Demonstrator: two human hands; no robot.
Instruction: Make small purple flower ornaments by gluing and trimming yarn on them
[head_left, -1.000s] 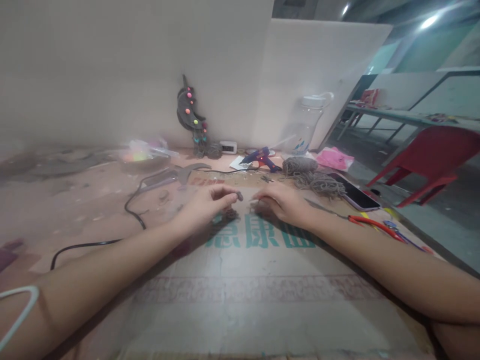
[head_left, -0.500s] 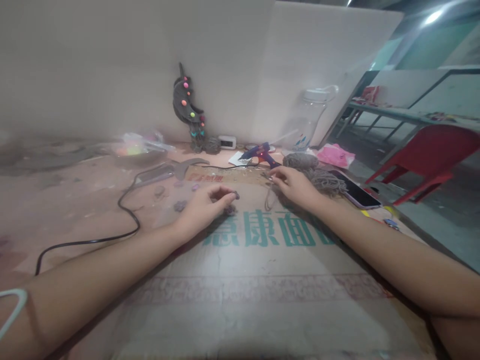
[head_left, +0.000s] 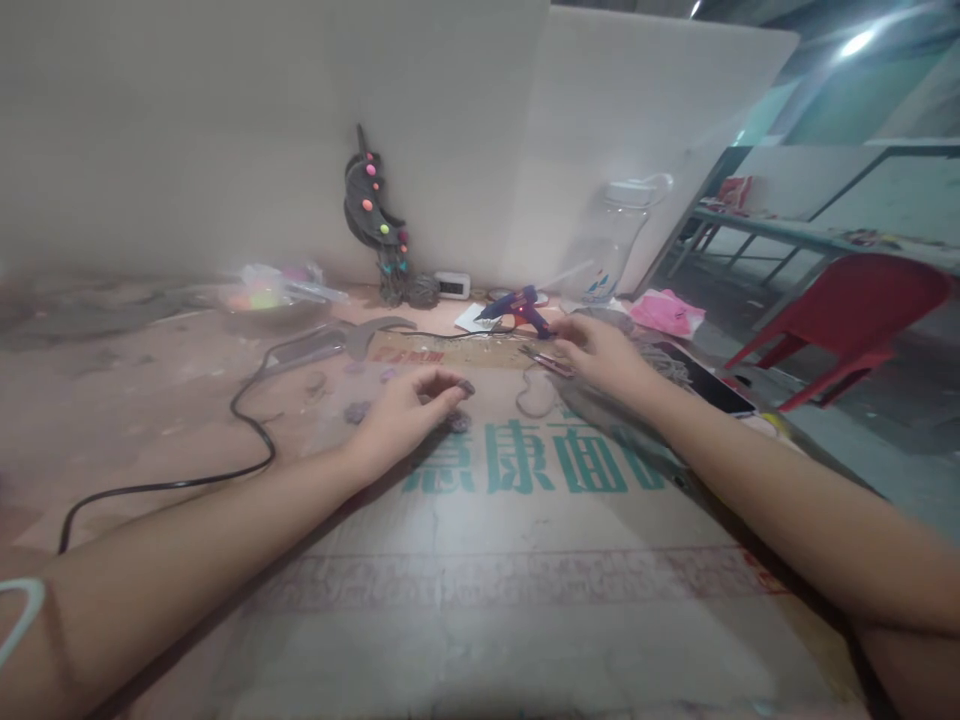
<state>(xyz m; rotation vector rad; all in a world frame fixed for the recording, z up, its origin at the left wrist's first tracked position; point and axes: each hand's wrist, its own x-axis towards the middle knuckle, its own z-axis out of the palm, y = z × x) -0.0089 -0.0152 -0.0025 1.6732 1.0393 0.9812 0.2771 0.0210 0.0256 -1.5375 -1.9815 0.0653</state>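
My left hand [head_left: 409, 405] is closed in a pinch over the cardboard, with a small dark purple-grey piece [head_left: 466, 388] between thumb and fingertips. Just beneath it lies another purplish piece [head_left: 457, 423], partly covered by the hand. My right hand [head_left: 596, 350] has its thumb and index finger closed at the handle end of a blue glue gun [head_left: 517, 302], which rests on the table with a red light on. Small scissors [head_left: 549, 362] lie under that hand, beside a loose grey yarn strand [head_left: 532, 408].
A black cord [head_left: 255, 430] curves across the left side. Behind stand a crescent ornament with pompoms [head_left: 367, 205], a small white display [head_left: 452, 286] and a clear bottle [head_left: 619, 240]. To the right are a pink bag [head_left: 667, 312], a phone [head_left: 709, 380] and a red chair [head_left: 862, 305].
My right hand has let go of the scissors, which now lie on the cardboard, and moved slightly up and right to the glue gun's handle. My left hand keeps its pinch.
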